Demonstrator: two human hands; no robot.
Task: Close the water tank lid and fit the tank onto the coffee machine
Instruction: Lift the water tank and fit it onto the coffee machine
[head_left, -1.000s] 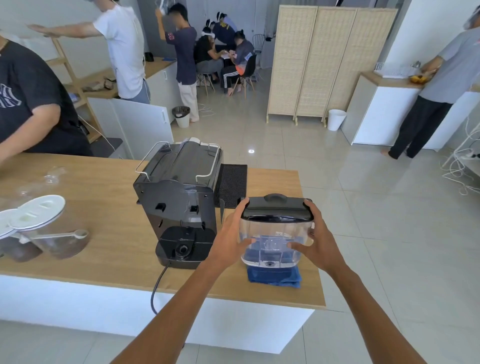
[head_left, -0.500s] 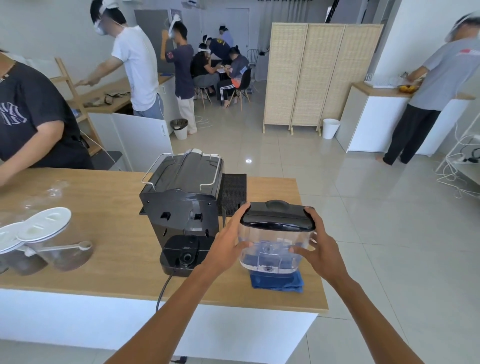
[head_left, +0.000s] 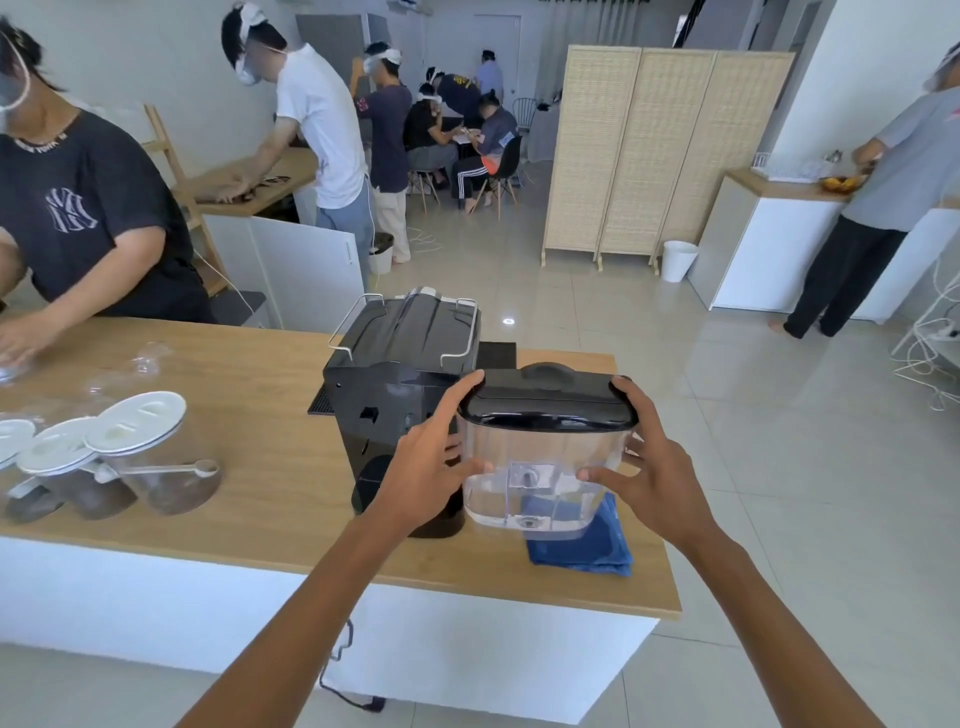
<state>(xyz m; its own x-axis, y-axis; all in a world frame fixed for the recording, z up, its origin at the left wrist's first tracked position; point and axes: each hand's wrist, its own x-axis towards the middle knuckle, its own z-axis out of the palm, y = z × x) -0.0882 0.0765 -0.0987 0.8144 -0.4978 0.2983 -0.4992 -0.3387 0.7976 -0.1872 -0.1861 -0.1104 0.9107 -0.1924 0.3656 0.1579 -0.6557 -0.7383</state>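
1. While I hold the water tank (head_left: 540, 467) in both hands at lower centre of the frame, its base is hard to read: I cannot tell whether it touches the folded blue cloth (head_left: 582, 545) beneath it or hangs just above.
2. My left hand (head_left: 426, 467) grips the tank's left wall with the thumb up on the black lid (head_left: 545, 402), and it hides the lower front of the coffee machine (head_left: 400, 384); my right hand (head_left: 649, 467) clasps the right wall, thumb on the lid's right corner.
3. Whether the lid is fully seated I cannot tell, though it lies flat across the tank's rim.
4. Compared with a second ago, the tank sits higher in the frame and closer to the machine's right side, and the lid looks pressed down flatter.
5. On the wooden counter (head_left: 260, 452), left of the machine, stand clear jars with white lids (head_left: 135, 421) and a measuring scoop (head_left: 171, 469); the leftmost jar is cut off by the frame edge.
6. A person in a black T-shirt (head_left: 88, 218) works at the counter's far left, one hand blurred.
7. Behind the machine a black drip mat (head_left: 497, 353) shows only partly.
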